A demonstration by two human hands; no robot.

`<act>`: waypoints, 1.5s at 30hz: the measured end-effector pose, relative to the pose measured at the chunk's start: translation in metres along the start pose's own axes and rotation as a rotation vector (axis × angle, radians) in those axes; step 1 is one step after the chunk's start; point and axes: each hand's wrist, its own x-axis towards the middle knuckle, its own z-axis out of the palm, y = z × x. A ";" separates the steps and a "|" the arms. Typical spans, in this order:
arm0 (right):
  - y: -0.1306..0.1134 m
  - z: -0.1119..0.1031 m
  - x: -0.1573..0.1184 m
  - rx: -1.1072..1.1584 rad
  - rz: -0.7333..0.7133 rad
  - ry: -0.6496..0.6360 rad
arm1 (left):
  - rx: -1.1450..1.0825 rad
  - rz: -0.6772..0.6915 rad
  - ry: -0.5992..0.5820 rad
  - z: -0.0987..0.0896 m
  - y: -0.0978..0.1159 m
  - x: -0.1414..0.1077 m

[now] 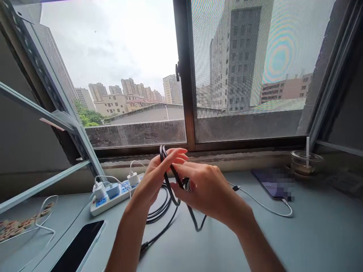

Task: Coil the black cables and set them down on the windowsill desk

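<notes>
A black cable (171, 191) hangs in loops over my left hand (151, 177), passing between its thumb and fingers, which point right. My right hand (210, 187) is bent around the same cable just beside the left fingertips, its thumb and fingers closed on the strands. One bend of the cable droops below my right hand. More black cable lies coiled on the desk beneath both hands, and a dark connector (144, 246) shows at the end of one strand near my left forearm. Part of the cable inside my right palm is hidden.
A white power strip (113, 200) with chargers plugged in stands at left, behind a phone (79, 245). Another phone (268, 184) with a white charging cable (263, 206) and a lidded drink cup (304, 164) stand at right. A metal frame (82, 143) rises at left; a window lies ahead.
</notes>
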 end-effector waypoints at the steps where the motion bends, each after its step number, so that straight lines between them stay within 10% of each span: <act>1: 0.001 -0.002 -0.001 0.025 -0.012 -0.014 | -0.003 0.012 -0.017 -0.002 0.001 -0.001; 10: 0.033 -0.029 -0.004 0.092 0.090 0.234 | 0.118 -0.075 -0.268 -0.013 0.017 -0.023; 20: 0.052 0.002 0.019 0.425 0.082 0.257 | 0.672 0.491 0.214 0.016 -0.002 -0.026; 29: 0.063 -0.026 0.008 0.609 0.258 0.382 | 0.721 0.322 0.294 0.025 -0.020 -0.005; 37: 0.063 -0.059 -0.011 0.920 0.364 0.444 | 0.663 -0.230 -0.160 0.019 -0.040 0.015; 45: 0.025 -0.058 -0.008 1.135 0.417 0.479 | 0.284 -0.432 -0.852 0.038 -0.025 -0.008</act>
